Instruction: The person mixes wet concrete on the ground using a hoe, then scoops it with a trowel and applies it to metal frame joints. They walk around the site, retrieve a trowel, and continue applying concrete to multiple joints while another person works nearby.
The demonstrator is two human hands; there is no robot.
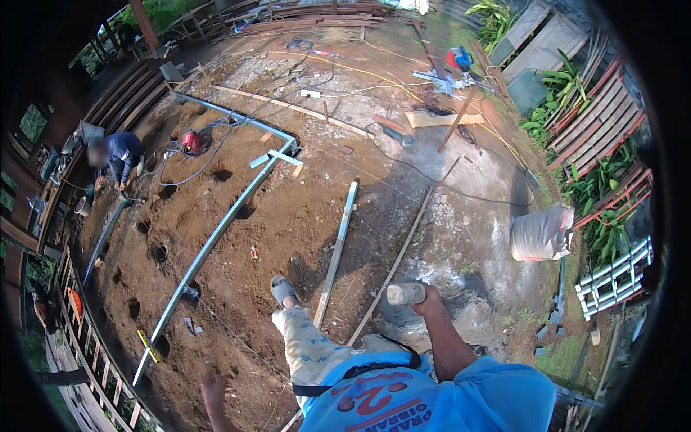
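My right hand (430,297) is closed round a pale, dirty cylinder (406,293) with a rounded end, held out over the grey powdery ground. Its exact kind I cannot make out. Low in the view, my left hand (214,389) hangs over brown soil with its fingers apart, holding nothing. Close to my sandalled foot lies a long metal channel (337,252), and a thin wooden strip (403,252) runs beside it.
A long metal frame (216,243) crosses the dug soil, with a yellow spirit level (148,345) near its lower end. Several holes dot the ground. A co-worker (122,155) crouches at the left beside a red machine (192,143). A filled sack (542,234) stands right. Cables trail across the ground.
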